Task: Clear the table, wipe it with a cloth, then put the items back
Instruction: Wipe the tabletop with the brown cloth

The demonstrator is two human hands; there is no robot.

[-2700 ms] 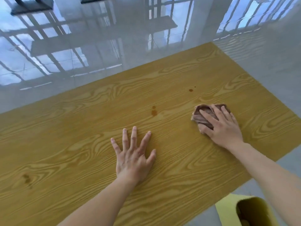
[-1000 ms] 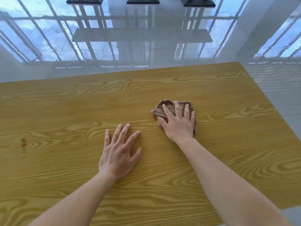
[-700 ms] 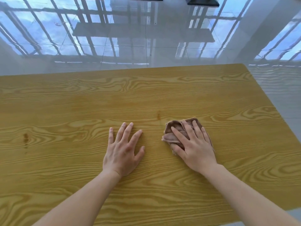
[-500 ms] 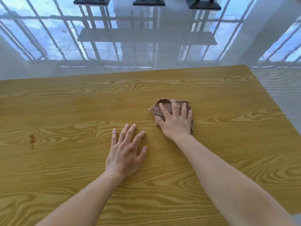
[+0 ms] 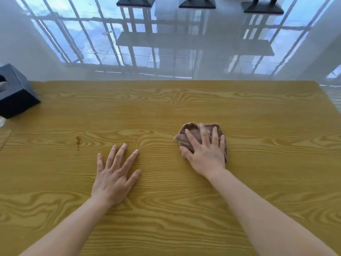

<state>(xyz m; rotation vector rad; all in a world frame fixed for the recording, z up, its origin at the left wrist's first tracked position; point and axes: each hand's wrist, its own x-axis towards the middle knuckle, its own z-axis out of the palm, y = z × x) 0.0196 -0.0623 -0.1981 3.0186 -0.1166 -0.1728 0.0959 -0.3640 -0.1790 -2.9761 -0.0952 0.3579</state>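
A wooden table (image 5: 184, 100) with yellow grain fills the view. My right hand (image 5: 204, 152) presses flat on a crumpled brown cloth (image 5: 191, 130) right of the table's middle, fingers straight and spread over it. My left hand (image 5: 115, 172) rests flat on the bare wood to the left, fingers spread, holding nothing. A small brown stain (image 5: 78, 140) marks the wood left of my left hand.
A black tissue box (image 5: 14, 91) stands at the table's far left edge. Beyond the far edge lies a glossy tiled floor (image 5: 175, 52) reflecting windows, with dark stand bases (image 5: 196, 3) at the top.
My right hand has slid the cloth about on the table, back and forth, ending right of the middle. My left hand stayed flat. The view shifted, bringing the tissue box into sight.
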